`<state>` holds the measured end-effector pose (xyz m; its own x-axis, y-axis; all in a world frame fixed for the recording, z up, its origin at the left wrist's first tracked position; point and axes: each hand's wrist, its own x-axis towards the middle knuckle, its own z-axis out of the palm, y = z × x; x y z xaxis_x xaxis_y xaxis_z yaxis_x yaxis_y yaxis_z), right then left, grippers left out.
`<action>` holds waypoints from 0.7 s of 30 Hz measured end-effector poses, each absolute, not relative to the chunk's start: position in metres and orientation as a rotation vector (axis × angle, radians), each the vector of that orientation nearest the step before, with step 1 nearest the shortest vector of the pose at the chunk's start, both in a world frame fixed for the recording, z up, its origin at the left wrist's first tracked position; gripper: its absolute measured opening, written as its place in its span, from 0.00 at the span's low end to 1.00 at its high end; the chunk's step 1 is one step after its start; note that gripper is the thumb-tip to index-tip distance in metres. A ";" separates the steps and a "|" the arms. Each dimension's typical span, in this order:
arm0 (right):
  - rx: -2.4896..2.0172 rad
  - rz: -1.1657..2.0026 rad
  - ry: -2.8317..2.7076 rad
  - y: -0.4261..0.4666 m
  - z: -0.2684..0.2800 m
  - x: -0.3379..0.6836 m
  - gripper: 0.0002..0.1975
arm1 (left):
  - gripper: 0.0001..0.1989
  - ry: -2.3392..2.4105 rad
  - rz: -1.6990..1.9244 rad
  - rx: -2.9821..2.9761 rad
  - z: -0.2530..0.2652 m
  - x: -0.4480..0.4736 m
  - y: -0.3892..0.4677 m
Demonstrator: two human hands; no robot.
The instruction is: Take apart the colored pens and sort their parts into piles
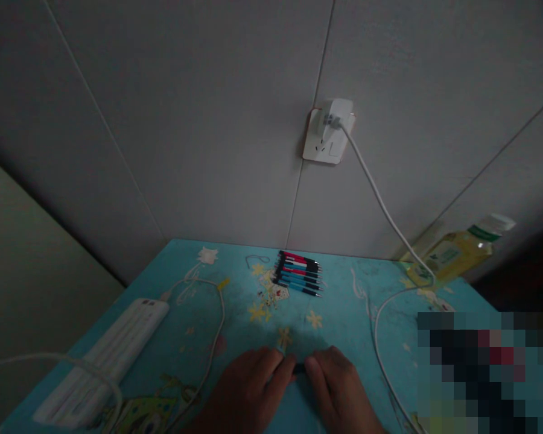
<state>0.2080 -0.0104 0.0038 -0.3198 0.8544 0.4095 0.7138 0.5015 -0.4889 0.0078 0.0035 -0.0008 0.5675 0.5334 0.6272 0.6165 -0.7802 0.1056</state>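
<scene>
My left hand [253,383] and my right hand [339,386] are close together over the front middle of the table. Both have closed fingers on a pen [300,368], which they hold between them. Only a short dark stretch of it shows between the fingertips; the rest is covered by my hands. Farther back, a row of several pens [298,274] lies side by side, with black, red and blue barrels and tips pointing right.
A blue patterned cloth [339,319] covers the table. On the left lies a white power strip [113,355] with a cable. A bottle of yellow liquid [457,256] stands back right, beside a white cable [377,196] from the wall socket [328,135]. The lower right is pixelated.
</scene>
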 end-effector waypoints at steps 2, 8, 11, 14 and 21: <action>-1.229 0.231 -2.152 -0.010 0.004 0.209 0.22 | 0.14 -1.032 -0.994 -2.715 -0.003 0.008 0.003; -1.036 0.059 -2.262 -0.004 0.021 0.215 0.19 | 0.10 -1.147 -0.824 -2.971 -0.006 0.008 0.004; -0.965 0.110 -2.339 0.000 0.028 0.221 0.14 | 0.09 -1.167 -0.761 -3.017 -0.006 0.007 0.004; -0.978 0.225 -2.364 -0.001 0.024 0.227 0.13 | 0.08 -1.127 -0.755 -2.986 -0.003 0.005 0.005; -1.284 0.580 -2.167 -0.009 0.001 0.227 0.19 | 0.12 -1.004 -0.788 -2.866 -0.001 0.000 0.010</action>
<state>0.2273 -0.0087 0.0011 -0.3924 0.8887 0.2373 0.6514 0.4506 -0.6105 0.0000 0.0098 -0.0012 0.6691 0.5835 0.4602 0.5856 -0.7953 0.1569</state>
